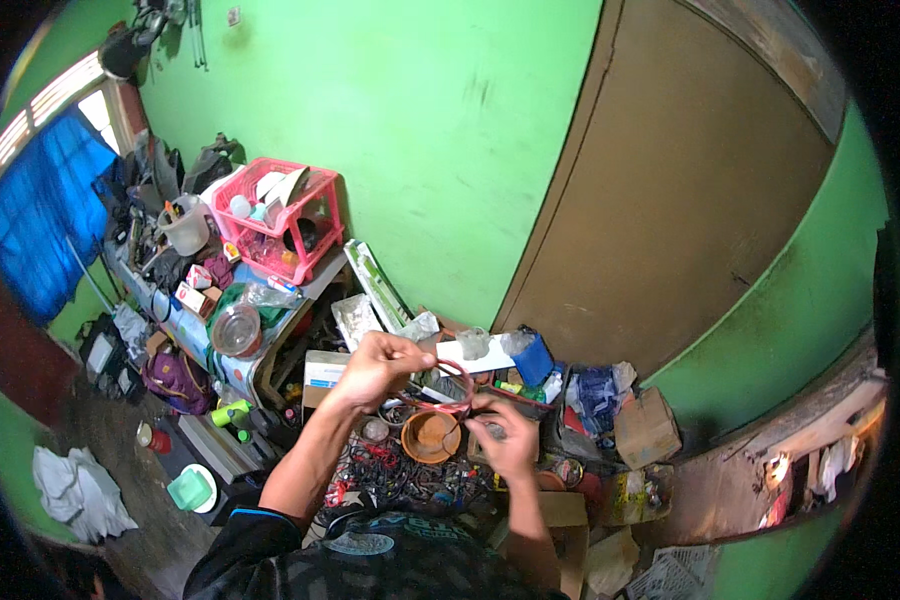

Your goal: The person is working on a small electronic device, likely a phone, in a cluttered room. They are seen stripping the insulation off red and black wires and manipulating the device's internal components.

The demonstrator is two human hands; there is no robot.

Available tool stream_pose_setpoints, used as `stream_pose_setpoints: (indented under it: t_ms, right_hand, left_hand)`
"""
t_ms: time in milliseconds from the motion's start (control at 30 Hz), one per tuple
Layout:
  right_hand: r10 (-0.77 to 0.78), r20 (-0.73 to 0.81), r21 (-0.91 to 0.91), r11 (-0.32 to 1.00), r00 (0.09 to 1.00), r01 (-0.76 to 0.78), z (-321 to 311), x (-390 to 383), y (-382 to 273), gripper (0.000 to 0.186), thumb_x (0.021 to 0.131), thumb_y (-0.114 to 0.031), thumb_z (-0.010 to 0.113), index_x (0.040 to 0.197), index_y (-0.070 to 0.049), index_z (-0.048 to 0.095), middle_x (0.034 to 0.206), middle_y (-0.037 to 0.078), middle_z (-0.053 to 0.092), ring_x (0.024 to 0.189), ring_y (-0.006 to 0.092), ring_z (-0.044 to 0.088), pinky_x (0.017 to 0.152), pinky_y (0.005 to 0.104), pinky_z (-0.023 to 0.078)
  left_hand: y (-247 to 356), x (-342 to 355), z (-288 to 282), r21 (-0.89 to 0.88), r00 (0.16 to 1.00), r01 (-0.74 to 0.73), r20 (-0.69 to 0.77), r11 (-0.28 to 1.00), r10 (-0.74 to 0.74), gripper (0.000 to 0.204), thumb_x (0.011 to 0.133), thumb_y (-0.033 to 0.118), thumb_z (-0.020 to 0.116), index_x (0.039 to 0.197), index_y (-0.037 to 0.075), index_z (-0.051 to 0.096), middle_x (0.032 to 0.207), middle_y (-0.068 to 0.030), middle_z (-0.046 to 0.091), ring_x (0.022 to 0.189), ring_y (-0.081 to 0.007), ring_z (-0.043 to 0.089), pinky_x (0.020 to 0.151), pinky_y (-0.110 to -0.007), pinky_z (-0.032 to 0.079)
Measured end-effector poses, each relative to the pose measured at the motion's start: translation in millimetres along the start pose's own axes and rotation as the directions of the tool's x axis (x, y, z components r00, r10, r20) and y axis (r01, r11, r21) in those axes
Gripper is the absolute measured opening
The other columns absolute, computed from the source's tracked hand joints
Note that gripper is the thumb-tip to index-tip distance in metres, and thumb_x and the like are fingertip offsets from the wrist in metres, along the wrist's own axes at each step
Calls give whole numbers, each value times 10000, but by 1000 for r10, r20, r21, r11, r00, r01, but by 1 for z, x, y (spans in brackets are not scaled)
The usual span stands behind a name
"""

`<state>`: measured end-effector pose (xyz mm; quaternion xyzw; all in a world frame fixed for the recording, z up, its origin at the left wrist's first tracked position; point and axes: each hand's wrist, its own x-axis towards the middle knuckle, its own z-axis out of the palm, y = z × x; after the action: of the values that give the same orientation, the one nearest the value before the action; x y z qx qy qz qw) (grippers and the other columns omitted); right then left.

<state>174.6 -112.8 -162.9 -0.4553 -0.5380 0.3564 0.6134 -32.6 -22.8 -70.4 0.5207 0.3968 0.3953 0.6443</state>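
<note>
A reddish cable is bent into a loop in front of me. My left hand pinches the loop's upper left side between thumb and fingers. At its lower right, my right hand is closed on the cable with bent fingers. Below the loop stands a round orange-brown bowl; a thin dark strand crosses its right side. Around the bowl lies a heap of tangled wires and small parts, partly hidden by my arms and shirt.
A pink plastic rack stands on the cluttered table at left, near a clear tub. Beyond the heap are a blue container and a cardboard box. A green tray lies lower left. A brown door closes the right side.
</note>
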Motion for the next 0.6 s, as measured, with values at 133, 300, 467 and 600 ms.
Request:
stream_pose_setpoints:
  t_ms: [133,300,467,600]
  right_hand:
    - [29,189,2,1000,982,-30,28,5,15,66,861,15,575,906,36,618,848,70,644,790,124,610,717,258,499]
    - [259,-114,124,962,959,-245,-53,-22,69,171,854,-23,483,918,44,626,670,56,618,571,142,595,552,264,484]
    - [104,-951,105,994,291,-14,-301,-144,202,219,850,-115,483,984,-10,622,757,93,592,635,227,552,584,331,478]
    - [-197,-936,-324,807,293,-494,-286,-158,192,240,828,-82,570,1028,25,647,989,174,616,815,332,615,742,400,513]
  left_hand:
    - [-15,6,19,65,989,-102,110,993,95,83,783,42,686,725,-16,672,579,45,546,498,-18,411,450,-202,265]
    - [-3,8,-33,129,982,-107,-144,986,125,113,799,102,694,761,-4,690,533,60,476,445,-27,341,416,-225,202]
    - [5,-4,-126,6,944,-144,-300,989,140,142,818,108,673,726,1,655,513,50,458,414,-35,330,393,-231,193]
    - [7,-9,-115,175,928,-87,-345,981,143,179,821,131,681,707,1,633,505,61,432,403,-32,313,388,-230,177]
